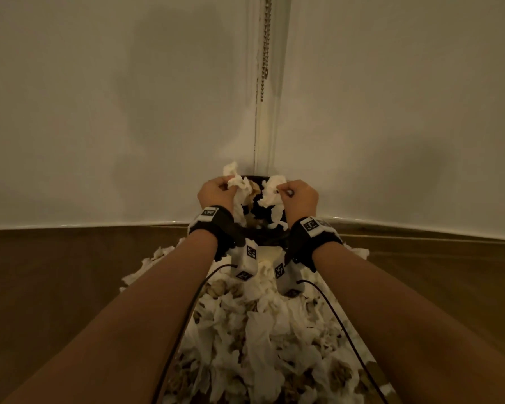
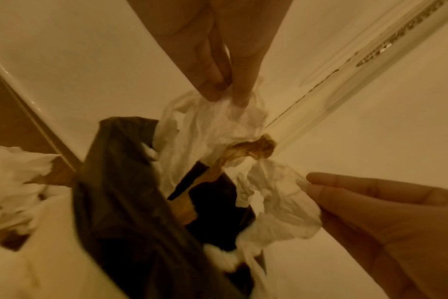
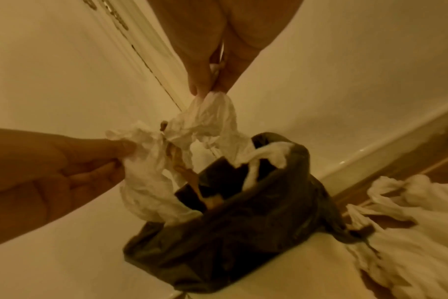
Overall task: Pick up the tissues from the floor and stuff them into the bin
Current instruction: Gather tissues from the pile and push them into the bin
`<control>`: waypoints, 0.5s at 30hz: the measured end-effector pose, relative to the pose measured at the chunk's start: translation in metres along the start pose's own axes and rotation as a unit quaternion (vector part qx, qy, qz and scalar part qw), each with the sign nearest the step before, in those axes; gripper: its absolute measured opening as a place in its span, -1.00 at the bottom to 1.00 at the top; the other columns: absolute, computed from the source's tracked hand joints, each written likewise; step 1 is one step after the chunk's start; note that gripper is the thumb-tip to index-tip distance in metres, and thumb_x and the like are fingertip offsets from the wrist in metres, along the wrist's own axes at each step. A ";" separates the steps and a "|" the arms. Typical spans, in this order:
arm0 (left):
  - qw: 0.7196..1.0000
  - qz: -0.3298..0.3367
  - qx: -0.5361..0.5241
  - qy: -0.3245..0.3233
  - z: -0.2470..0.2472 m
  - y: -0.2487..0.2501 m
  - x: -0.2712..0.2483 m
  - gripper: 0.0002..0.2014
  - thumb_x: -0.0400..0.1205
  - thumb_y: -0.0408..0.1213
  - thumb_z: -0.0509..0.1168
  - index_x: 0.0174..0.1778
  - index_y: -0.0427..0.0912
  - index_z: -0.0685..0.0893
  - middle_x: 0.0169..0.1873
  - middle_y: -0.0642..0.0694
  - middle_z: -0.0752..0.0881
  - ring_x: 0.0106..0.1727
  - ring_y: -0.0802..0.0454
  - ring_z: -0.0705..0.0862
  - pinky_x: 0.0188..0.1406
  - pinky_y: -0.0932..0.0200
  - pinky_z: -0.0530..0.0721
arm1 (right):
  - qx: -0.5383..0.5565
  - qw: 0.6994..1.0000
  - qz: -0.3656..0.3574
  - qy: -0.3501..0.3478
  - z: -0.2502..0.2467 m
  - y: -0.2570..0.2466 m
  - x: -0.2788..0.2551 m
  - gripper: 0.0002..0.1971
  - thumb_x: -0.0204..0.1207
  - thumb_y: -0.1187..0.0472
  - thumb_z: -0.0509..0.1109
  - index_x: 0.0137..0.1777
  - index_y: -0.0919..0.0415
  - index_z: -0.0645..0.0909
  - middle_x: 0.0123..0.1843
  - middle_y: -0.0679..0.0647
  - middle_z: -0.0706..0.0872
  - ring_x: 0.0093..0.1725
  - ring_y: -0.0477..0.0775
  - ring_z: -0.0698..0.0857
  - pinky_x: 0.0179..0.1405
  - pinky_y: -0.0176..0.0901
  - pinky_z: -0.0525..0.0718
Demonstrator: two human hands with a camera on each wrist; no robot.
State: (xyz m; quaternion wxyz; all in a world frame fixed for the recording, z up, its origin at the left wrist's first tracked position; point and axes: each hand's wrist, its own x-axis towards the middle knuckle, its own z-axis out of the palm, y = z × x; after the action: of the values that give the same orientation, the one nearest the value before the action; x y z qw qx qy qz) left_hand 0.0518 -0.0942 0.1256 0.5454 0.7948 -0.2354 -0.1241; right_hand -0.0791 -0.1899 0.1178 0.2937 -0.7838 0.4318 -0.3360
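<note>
Left hand [image 1: 216, 191] and right hand [image 1: 299, 196] each pinch 1 tissue [image 1: 270, 189] at fingertips, held side by side just above the black-lined bin [image 1: 263, 234] mouth, likely to drop straight in; more tissues [image 1: 263, 330] heaped on floor beneath both forearms.

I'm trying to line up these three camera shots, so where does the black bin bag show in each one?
Head: black bin bag, centre, between the wrists, under both hands.
Left wrist: black bin bag, lower centre-left.
Right wrist: black bin bag, lower centre-right.
Shared landmark: white corner strip behind it.
</note>
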 end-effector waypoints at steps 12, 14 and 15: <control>0.992 0.031 0.095 -0.073 0.000 -0.010 -0.035 -0.71 0.65 -0.29 0.22 0.28 -0.11 0.65 0.14 -0.15 0.73 0.18 -0.05 0.66 0.14 0.29 0.50 | -0.033 0.995 0.038 -0.088 -0.021 0.020 -0.036 -0.72 0.61 0.36 0.24 0.24 0.25 0.67 0.25 0.18 0.69 0.24 0.14 0.65 0.28 -0.24 0.51; 0.990 0.031 0.100 -0.091 0.000 -0.013 -0.052 -0.73 0.65 -0.27 0.23 0.24 -0.10 0.66 0.07 -0.13 0.75 0.14 -0.06 0.67 0.10 0.28 0.50 | -0.031 0.995 0.050 -0.083 -0.030 0.025 -0.052 -0.74 0.61 0.33 0.24 0.21 0.23 0.69 0.22 0.18 0.71 0.21 0.14 0.66 0.23 -0.23 0.52; 0.988 0.030 0.105 -0.106 0.002 -0.017 -0.061 -0.74 0.64 -0.26 0.24 0.23 -0.11 0.67 0.05 -0.14 0.75 0.13 -0.07 0.67 0.12 0.24 0.52 | -0.035 0.994 0.058 -0.084 -0.033 0.029 -0.062 -0.74 0.61 0.31 0.24 0.20 0.23 0.70 0.21 0.17 0.72 0.20 0.13 0.67 0.20 -0.24 0.53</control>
State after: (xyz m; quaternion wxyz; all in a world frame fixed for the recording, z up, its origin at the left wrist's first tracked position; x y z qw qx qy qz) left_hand 0.0023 -0.0594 0.1057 0.4340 0.8229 -0.3271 -0.1657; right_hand -0.1432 -0.1547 0.0990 0.3207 -0.7929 0.4614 -0.2359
